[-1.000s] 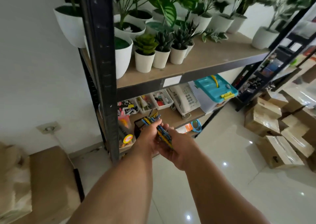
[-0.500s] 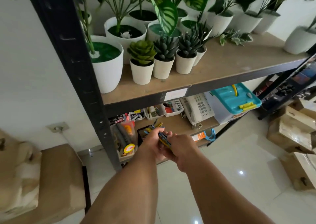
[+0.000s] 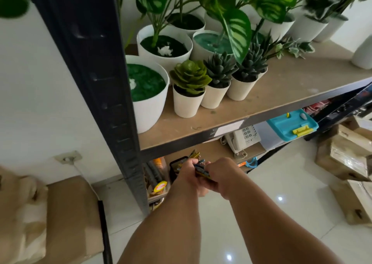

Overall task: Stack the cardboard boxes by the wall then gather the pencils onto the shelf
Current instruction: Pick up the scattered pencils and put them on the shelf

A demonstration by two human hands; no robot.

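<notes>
A bundle of blue and yellow pencils lies between both hands at the front of the lower shelf. My left hand grips the bundle from the left, and my right hand grips it from the right. The pencil tips point toward a black pencil cup that stands on the lower shelf with more pencils in it. Cardboard boxes lie by the wall at the lower left. More cardboard boxes lie on the floor at the right.
A black shelf post stands close on the left. The upper shelf carries white pots with green plants. A white telephone and a teal-lidded box sit on the lower shelf. A wall socket is at the left.
The camera has moved closer to the rack and now looks down from above the upper shelf. Both hands keep their hold on the pencils and have come a little nearer the black cup.
</notes>
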